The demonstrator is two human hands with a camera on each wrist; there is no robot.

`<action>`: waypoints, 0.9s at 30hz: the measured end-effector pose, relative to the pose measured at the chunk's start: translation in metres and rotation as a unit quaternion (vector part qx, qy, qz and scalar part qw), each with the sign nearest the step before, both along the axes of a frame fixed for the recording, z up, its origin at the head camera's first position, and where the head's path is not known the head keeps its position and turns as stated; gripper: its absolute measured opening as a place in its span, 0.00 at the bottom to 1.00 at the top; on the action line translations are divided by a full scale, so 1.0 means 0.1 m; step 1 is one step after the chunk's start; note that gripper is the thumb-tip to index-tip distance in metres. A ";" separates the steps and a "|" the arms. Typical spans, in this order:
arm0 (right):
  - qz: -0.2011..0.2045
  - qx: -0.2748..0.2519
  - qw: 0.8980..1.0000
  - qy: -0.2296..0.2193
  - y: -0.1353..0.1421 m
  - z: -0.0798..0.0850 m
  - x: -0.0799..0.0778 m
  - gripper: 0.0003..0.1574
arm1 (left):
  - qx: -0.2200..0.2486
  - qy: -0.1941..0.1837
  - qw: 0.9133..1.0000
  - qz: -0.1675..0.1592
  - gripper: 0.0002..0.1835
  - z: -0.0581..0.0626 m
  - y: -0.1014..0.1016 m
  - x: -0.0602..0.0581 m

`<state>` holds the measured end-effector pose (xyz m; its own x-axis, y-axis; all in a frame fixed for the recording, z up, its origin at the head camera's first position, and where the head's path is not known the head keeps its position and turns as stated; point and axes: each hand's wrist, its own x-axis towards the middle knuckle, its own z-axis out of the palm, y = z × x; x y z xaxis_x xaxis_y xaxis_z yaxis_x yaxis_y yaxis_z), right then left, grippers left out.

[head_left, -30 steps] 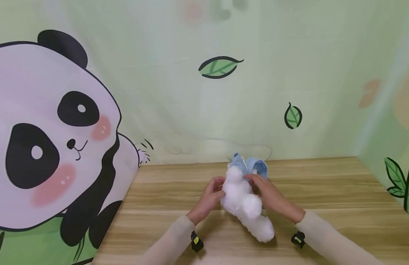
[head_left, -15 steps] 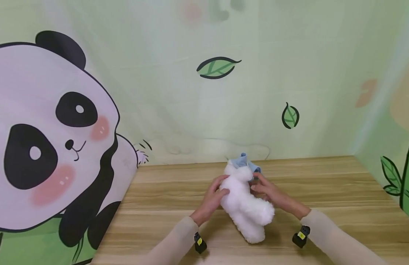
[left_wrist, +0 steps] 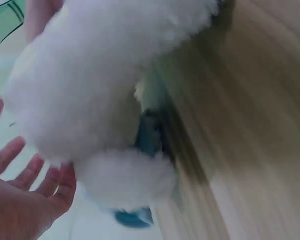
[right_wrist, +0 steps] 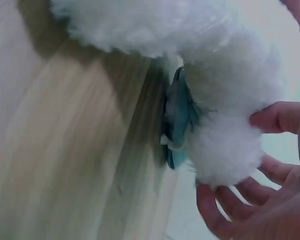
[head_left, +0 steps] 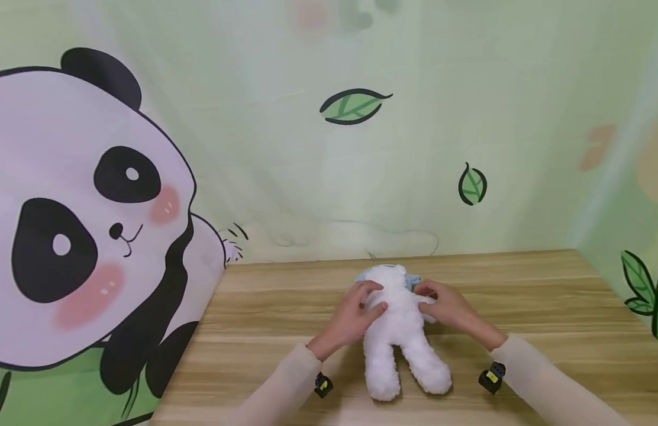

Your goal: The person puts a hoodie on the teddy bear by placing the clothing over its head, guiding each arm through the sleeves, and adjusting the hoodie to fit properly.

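Note:
A white plush toy (head_left: 398, 319) lies with its two legs toward me, no face showing. Pale blue cloth (head_left: 413, 280) peeks out around its head end; in the right wrist view the blue cloth (right_wrist: 177, 120) hangs under the fluffy body. My right hand (head_left: 448, 307) holds the toy's arm on the right, thumb on one side and fingers on the other, as the right wrist view shows. My left hand (head_left: 355, 313) is at the toy's left shoulder, thumb tip over its back. In the left wrist view, loosely bent fingers (left_wrist: 65, 185) touch the fur beside the arm.
The wood-grain table (head_left: 276, 296) runs back to a pale green backdrop (head_left: 286, 177) printed with a large panda (head_left: 142, 236) and leaves. A small black device (head_left: 491, 377) hangs at the right wrist and a similar black device (head_left: 323, 386) at the left.
The plush toy has been turned so its legs now point toward me, and the blue cloth has gone mostly under its head end. Both hands have shifted along its sides to the arms.

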<state>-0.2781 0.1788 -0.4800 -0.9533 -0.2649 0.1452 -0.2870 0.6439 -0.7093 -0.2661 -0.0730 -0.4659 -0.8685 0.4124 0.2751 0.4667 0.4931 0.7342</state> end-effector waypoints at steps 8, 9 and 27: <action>0.033 0.010 0.998 0.043 0.10 0.21 -0.18 0.17 | 0.041 -0.031 0.997 0.065 0.16 0.13 -0.21 -0.36; 0.043 0.013 0.998 0.047 0.10 0.25 -0.23 0.16 | 0.030 -0.032 0.997 0.068 0.16 0.15 -0.23 -0.43; 0.178 0.093 0.977 -0.070 -0.10 0.40 -0.91 0.25 | -0.167 -0.188 0.968 -0.026 0.24 0.37 -0.06 -1.01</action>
<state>-0.3694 0.1685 -0.4401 -0.8035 -0.5921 -0.0617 -0.4248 0.6429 -0.6374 -0.3671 -0.0786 -0.4285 -0.8574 0.4687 -0.2126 0.2272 0.7153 0.6609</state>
